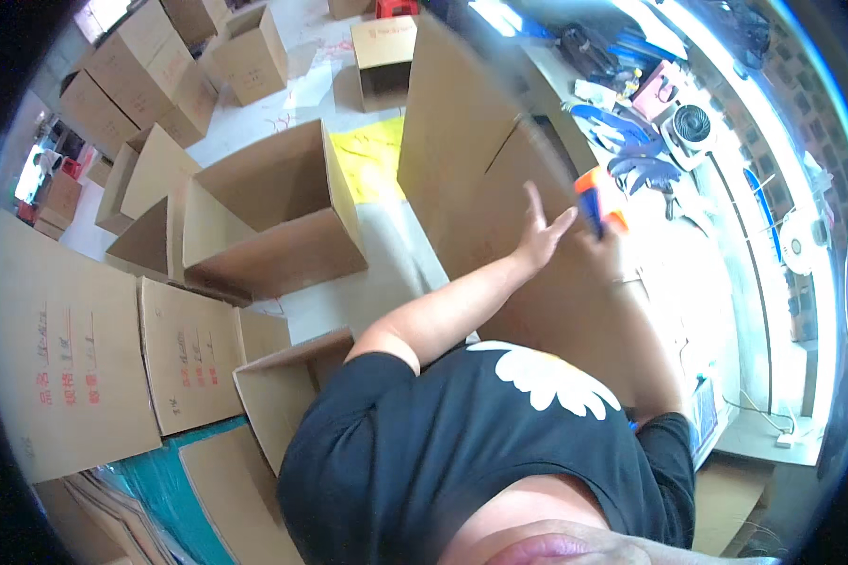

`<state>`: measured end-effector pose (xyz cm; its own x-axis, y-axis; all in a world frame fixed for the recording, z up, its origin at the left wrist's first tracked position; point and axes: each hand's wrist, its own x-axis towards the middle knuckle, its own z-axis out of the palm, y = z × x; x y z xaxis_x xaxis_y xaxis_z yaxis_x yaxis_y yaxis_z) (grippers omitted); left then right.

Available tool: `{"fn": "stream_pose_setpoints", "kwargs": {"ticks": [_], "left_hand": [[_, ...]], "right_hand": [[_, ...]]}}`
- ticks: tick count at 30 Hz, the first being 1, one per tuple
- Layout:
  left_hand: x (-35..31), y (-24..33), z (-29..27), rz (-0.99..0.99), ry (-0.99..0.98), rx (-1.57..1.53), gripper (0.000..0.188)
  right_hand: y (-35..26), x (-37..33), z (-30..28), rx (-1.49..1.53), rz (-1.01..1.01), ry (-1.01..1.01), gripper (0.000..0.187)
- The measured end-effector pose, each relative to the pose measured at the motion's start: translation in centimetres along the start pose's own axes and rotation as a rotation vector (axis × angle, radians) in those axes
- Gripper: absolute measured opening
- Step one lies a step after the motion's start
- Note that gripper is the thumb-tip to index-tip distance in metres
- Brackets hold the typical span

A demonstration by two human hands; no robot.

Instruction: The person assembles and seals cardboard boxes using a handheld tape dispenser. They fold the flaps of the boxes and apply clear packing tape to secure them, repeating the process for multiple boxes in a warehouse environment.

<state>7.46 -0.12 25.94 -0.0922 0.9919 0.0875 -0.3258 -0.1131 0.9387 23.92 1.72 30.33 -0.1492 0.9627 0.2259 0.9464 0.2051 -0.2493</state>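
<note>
Right hand (607, 247) grips orange tool (592, 196) near edge of cardboard (462, 169); left hand (539, 241) splayed.

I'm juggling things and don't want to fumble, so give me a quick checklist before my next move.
1. Right hand gripping the orange-and-blue tool: ok, it is held.
2. Left hand free: ok, fingers spread, holding nothing.
3. Left hand touching the large cardboard: cannot tell; they overlap in this view.
4. Blue gloves worn: not ok; both hands are bare, and the gloves lie on the white worktable.
5. Fan apart from the tool: ok, a gap shows between them.
</note>
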Motion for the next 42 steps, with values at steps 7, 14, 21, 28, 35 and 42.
{"fn": "stream_pose_setpoints", "kwargs": {"ticks": [7, 14, 21, 28, 35, 42], "left_hand": [[-2.9, -12.1, -6.2, -0.222, 0.18, 0.334, 0.112], [-3.0, -11.7, -4.9, -0.246, 0.13, 0.271, 0.103], [-1.9, -13.0, -3.5, -0.301, 0.069, 0.288, 0.123], [0.5, -14.3, -2.1, -0.325, 0.037, 0.301, 0.125], [0.7, -13.8, -5.0, -0.475, -0.003, 0.299, 0.105], [-0.3, -11.5, -7.2, -0.427, 0.04, 0.475, 0.116]], "right_hand": [[-4.0, -7.9, 13.0, 0.159, 0.056, -0.279, 0.062], [2.3, -10.0, 10.4, 0.478, 0.281, -0.478, 0.082], [6.9, -15.0, 7.2, 0.554, 0.418, -0.437, 0.076], [10.4, -13.8, 6.9, 0.525, 0.42, -0.305, 0.069], [10.1, -12.2, 4.1, 0.048, 0.235, -0.373, 0.046], [7.4, -13.9, 4.5, -0.077, 0.443, -0.444, 0.049]]}}
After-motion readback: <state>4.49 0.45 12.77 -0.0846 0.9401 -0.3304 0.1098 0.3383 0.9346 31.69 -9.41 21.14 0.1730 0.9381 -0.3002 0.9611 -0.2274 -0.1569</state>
